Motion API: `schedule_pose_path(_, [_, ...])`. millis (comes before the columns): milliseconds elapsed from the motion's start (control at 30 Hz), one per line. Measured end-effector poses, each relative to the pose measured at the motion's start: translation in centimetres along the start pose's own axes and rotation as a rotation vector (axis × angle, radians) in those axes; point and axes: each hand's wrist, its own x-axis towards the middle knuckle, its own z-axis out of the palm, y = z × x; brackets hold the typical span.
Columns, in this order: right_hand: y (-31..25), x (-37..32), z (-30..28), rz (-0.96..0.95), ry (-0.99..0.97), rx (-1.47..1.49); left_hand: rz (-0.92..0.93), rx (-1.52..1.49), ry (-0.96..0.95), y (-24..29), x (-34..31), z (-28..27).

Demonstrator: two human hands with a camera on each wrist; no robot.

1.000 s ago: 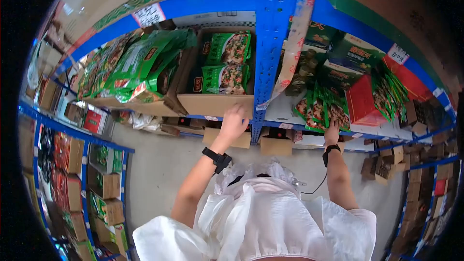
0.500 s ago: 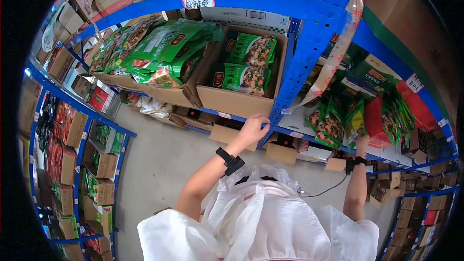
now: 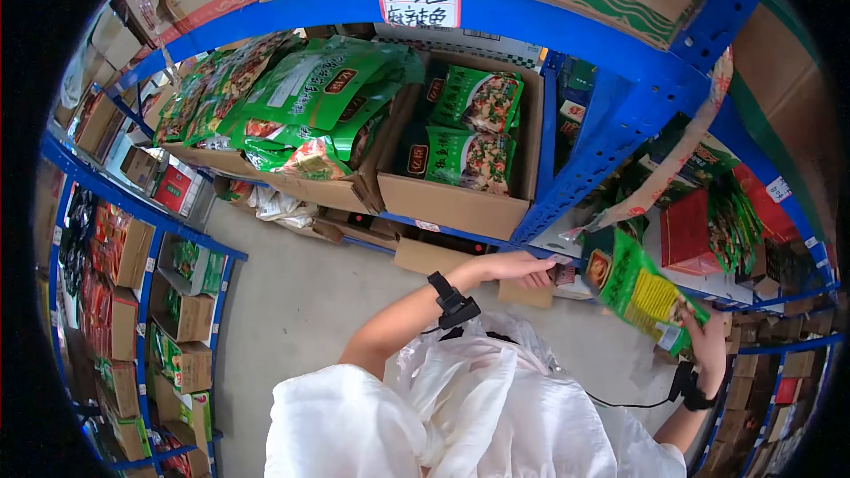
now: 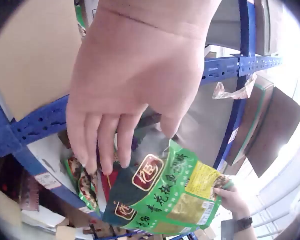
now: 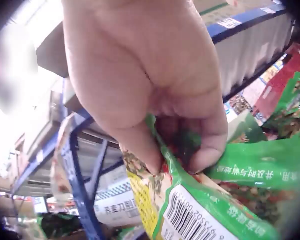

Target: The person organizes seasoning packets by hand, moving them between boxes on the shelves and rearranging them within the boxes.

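Note:
A green snack packet point(image 3: 639, 288) with a yellow back panel hangs in the air in front of the blue shelf. My right hand point(image 3: 704, 329) pinches its lower corner beside the barcode; the right wrist view shows thumb and fingers point(image 5: 210, 145) clamped on the packet point(image 5: 215, 215). My left hand point(image 3: 540, 276) reaches across to the packet's dark upper end. In the left wrist view its fingers point(image 4: 107, 150) are stretched out and lie on the packet's top edge point(image 4: 160, 200) without curling round it.
A blue steel upright point(image 3: 611, 150) stands just behind the packet. An open cardboard box point(image 3: 460, 199) of green packets sits left of it, beside a loose heap of packets point(image 3: 301, 97). A red box point(image 3: 686, 230) stands on the right shelf. More stocked racks point(image 3: 133, 274) line the left side of the concrete aisle point(image 3: 292, 301).
My right hand has pulled a green packet off the right shelf and swung it down and out. My left hand has left the cardboard box's edge and moved right to the packet's top.

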Motion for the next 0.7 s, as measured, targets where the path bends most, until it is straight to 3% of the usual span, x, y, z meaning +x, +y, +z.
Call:
schedule_pose_path(100, [-6.5, -1.6, 0.6, -0.162, -0.066, 0.047, -0.127, -0.355, -0.219, 0.2, -1.5, -0.2])
schedule_pose_path(167, [-10.2, -1.3, 1.8, -0.388, -0.068, -0.009, -0.111, -0.374, -0.408, -0.1, -2.7, -0.8])
schedule_pose_path(267, [-15.9, -0.8, 3.2, -0.446, -0.169, -0.010, -0.087, -0.490, -0.587, -1.1, -5.7, -2.4])
schedule_pose_path(467, [-22.4, 0.9, 6.4, -0.611, -0.120, -0.120, 0.009, -0.854, -0.453, -2.4, -15.5, -6.4])
schedule_pose_path(700, [-28.7, 5.0, 10.1, -0.873, -0.016, -0.122, 0.122, -1.107, -0.131, 0.3, -23.8, -11.4])
